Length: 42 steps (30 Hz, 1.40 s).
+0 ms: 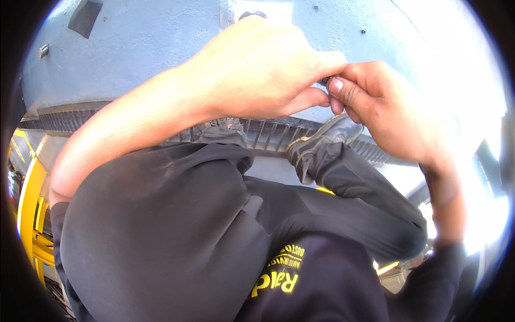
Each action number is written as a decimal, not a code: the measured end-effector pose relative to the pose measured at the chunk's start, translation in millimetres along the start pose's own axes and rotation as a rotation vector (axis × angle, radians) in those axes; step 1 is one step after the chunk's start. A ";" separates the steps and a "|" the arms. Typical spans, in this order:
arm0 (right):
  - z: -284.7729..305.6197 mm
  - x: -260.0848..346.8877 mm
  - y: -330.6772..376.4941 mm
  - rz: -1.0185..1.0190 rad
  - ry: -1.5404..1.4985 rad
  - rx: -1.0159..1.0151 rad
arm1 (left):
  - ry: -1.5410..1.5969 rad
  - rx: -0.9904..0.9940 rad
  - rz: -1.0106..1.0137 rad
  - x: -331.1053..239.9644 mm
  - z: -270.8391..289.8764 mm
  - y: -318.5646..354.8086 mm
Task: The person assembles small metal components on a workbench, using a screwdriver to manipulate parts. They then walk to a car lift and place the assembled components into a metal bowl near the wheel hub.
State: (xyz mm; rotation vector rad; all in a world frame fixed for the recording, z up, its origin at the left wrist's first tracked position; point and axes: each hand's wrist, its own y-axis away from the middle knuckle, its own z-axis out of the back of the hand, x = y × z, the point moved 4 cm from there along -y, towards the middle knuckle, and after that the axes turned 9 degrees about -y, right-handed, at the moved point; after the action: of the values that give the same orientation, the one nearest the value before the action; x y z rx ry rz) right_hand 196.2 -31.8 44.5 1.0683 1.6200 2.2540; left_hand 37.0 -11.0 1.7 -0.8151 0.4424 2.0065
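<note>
Grey-blue surface [161, 37]: a painted, pitted face fills the upper part of the head view, bleached white by glare at the right.
Clothing: black trousers [171, 236] and a black top with yellow lettering take up the lower half; knees bent, the person crouches.
Grating: a dark ribbed strip [268, 135] runs across under the painted face, behind the knees.
Yellow frame [29, 209]: metal bars at the left edge.
Shoe: a grey trainer [322, 140] rests on the grating.
Left hand [257, 70]: bare forearm crosses from lower left; grip pressed together, thumb and forefinger pinching a small dark part [325, 81].
Right hand [375, 104]: meets the left fingertip to fingertip, thumb and fingers nipped on the same part.
Small dark part: held between both hands before the painted face, mostly hidden by fingertips; its kind cannot be told.
</note>
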 end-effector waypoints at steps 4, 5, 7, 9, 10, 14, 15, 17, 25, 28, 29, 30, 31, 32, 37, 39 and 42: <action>-0.6 3.5 -4.4 -0.035 0.046 0.016 | -0.101 0.010 -0.002 1.2 -4.0 -1.3; -1.2 4.0 -5.1 -0.045 0.051 0.021 | -0.114 0.045 0.008 0.9 -4.5 -2.2; 0.4 2.7 -9.1 -0.089 0.088 0.015 | -0.154 0.056 -0.004 0.7 -7.6 -4.1; 0.4 2.3 -10.3 -0.121 0.120 0.012 | -0.167 0.062 -0.020 1.1 -11.7 -5.7; 0.0 2.3 -10.1 -0.132 0.134 0.011 | -0.160 0.063 -0.032 1.2 -14.9 -6.1; -1.6 3.9 -10.5 -0.175 0.135 0.029 | -0.125 -0.003 -0.080 2.5 -17.5 -4.1; -1.9 6.1 -10.5 -0.193 0.146 0.041 | -0.111 -0.004 -0.081 3.0 -17.8 -3.5; -1.4 11.0 -10.3 -0.228 0.165 0.063 | -0.082 -0.005 -0.085 3.7 -18.3 -2.4; -1.9 3.4 -15.2 -0.208 0.125 0.097 | 0.037 -0.025 -0.040 4.1 -17.9 0.0; -2.0 3.7 -15.4 -0.230 0.118 0.108 | 0.033 -0.013 -0.024 4.5 -20.5 1.0; -2.2 4.3 -15.5 -0.239 0.114 0.113 | 0.026 -0.005 -0.022 5.0 -22.5 1.9; -2.3 4.3 -15.2 -0.246 0.115 0.120 | 0.017 -0.014 -0.035 4.5 -23.7 1.6; -2.4 4.3 -15.0 -0.252 0.115 0.126 | 0.007 -0.023 -0.047 3.9 -24.9 1.3; -2.5 4.0 -14.7 -0.259 0.115 0.133 | -0.002 -0.033 -0.060 3.3 -26.1 1.1; -7.0 1.4 -13.5 -0.179 0.133 0.133 | 0.002 -0.111 -0.123 0.6 -30.6 2.2; -8.4 -0.5 -13.6 -0.134 0.153 0.141 | 0.001 -0.150 -0.138 -0.1 -31.5 2.3; -7.8 -4.1 -13.8 -0.094 0.134 0.109 | -0.008 -0.178 -0.139 1.0 -33.2 1.4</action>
State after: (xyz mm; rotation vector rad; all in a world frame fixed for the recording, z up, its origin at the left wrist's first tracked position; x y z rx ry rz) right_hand 190.6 -34.4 29.3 0.8609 1.8244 2.2419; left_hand 47.8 -30.6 -22.8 -0.9207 0.1986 1.9375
